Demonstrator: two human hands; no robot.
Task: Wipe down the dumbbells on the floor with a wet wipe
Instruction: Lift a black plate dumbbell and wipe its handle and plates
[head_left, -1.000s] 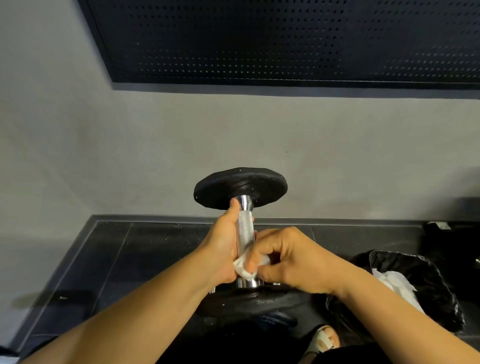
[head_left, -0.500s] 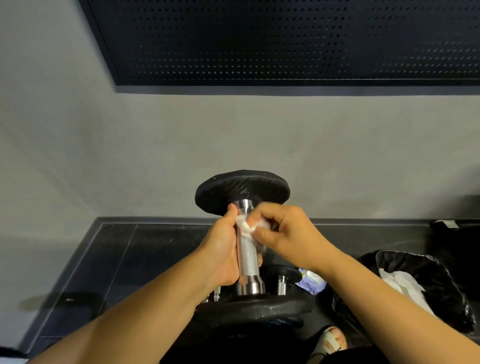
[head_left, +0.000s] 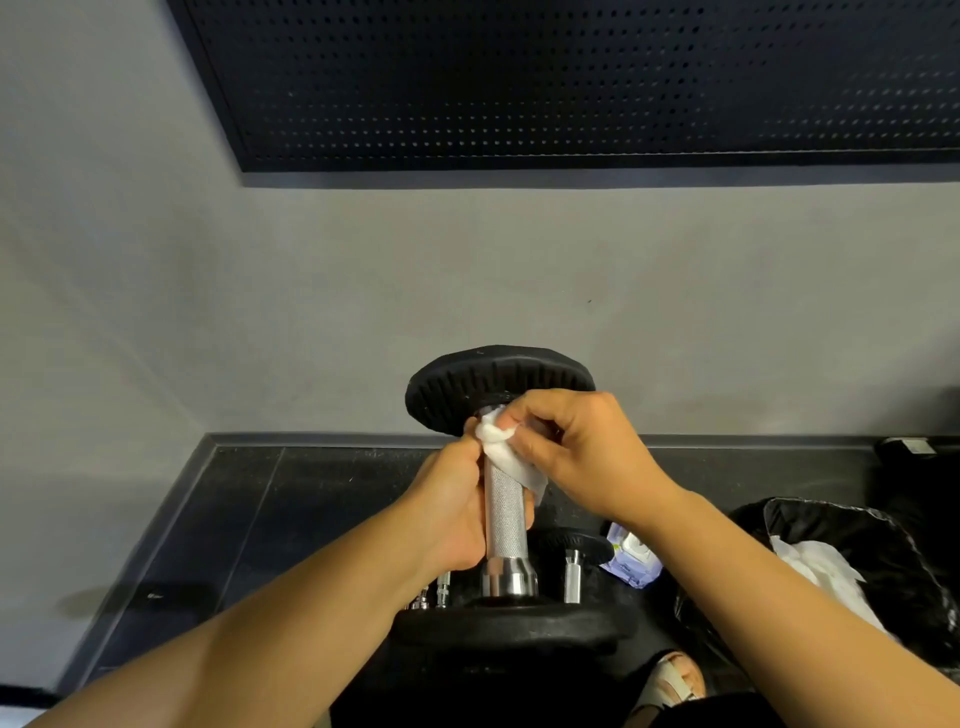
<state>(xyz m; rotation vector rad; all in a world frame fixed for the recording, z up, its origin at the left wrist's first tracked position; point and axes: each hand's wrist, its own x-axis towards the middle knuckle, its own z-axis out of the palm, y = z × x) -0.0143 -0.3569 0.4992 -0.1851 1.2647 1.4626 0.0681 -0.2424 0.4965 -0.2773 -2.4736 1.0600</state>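
A dumbbell (head_left: 506, 525) with black plates and a knurled chrome handle is held lengthwise in front of me, raised off the floor. My left hand (head_left: 452, 509) grips the handle from the left. My right hand (head_left: 576, 447) pinches a white wet wipe (head_left: 511, 457) against the top of the handle, just under the far plate (head_left: 467, 379). The near plate (head_left: 519, 626) is at the bottom. Further dumbbell parts (head_left: 571, 574) lie on the floor behind it, mostly hidden.
A pack of wet wipes (head_left: 631, 561) lies on the dark floor to the right. A black bin bag (head_left: 852, 571) holding used white wipes stands at right. A grey wall with a black perforated panel (head_left: 571, 83) is ahead. My sandalled foot (head_left: 675, 680) shows below.
My right hand slid the wipe from the bottom of the handle up to its top near the far plate. The left hand kept its grip.
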